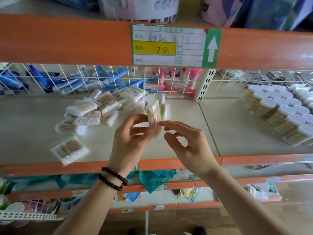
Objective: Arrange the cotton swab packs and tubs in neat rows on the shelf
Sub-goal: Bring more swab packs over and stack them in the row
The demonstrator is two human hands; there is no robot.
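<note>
Here the left hand pinches a swab pack; right hand loosely open.

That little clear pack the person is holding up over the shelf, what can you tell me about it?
The small clear plastic pack of cotton swabs is a see-through bag of wooden-looking sticks with white tips and a pale green strip of label. It stands roughly upright above the cream shelf board, in front of a loose heap of similar packs. The left hand pinches its lower end; the right hand hovers beside it, fingertips close to the bottom edge. It is slightly blurred.
</note>
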